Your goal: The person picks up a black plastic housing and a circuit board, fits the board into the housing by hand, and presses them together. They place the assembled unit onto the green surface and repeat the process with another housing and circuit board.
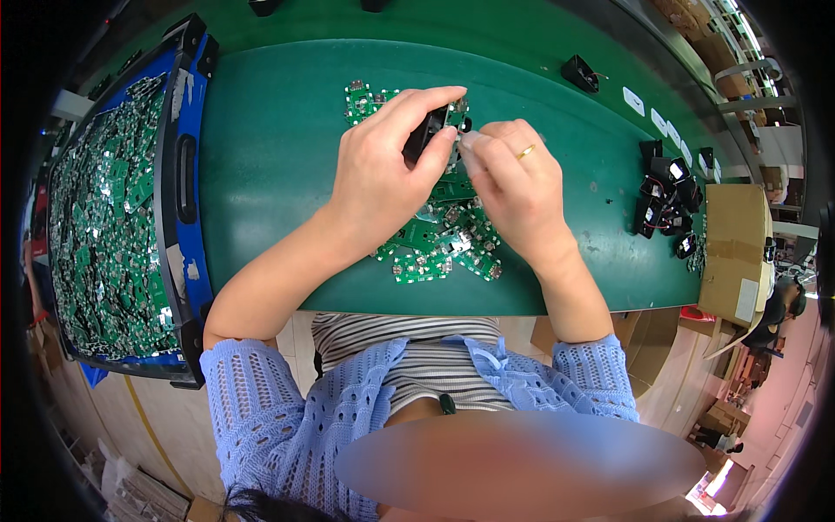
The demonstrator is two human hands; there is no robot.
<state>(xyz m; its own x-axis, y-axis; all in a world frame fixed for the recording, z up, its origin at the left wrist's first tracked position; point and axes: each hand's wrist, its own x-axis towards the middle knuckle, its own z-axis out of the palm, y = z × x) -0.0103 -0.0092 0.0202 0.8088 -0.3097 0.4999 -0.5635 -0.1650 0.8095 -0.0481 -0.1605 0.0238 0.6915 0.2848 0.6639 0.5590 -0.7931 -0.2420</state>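
Observation:
Over the middle of the green table, my left hand (390,157) is closed round a black plastic housing (424,139) with a small green circuit board (457,113) at its right side. My right hand (515,178), wearing a ring, pinches with thumb and forefinger right beside that board. What lies between those right fingertips is too small and hidden to make out. Below both hands spreads a loose pile of green circuit boards (422,233). More boards (358,103) lie just beyond my left hand, partly covered by it.
At the left stands a blue and black crate (186,178) full of green boards. Several black housings (668,196) with wires are heaped at the right, next to a cardboard box (732,252). One black housing (580,75) sits at the far right of the table (270,130).

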